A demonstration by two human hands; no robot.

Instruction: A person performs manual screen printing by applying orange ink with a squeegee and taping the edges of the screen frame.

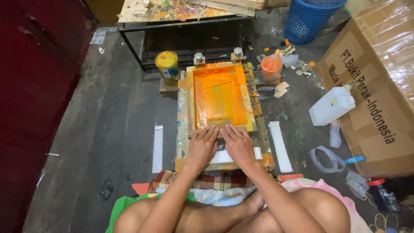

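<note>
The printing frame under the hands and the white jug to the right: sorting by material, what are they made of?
Printing frame: apparently bare wood, tan where the glossy orange ink misses it. White jug: likely translucent plastic with a dull, milky surface. Both hands, left hand and right hand, rest flat on the frame's near edge.

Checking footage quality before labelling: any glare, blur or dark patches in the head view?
Head view: sharp overall, no motion blur on the left hand or right hand; wet orange ink on the screen frame glints; taped cardboard box shows glare; left wall sits in dark shadow; slight wide-angle bending at edges.
</note>
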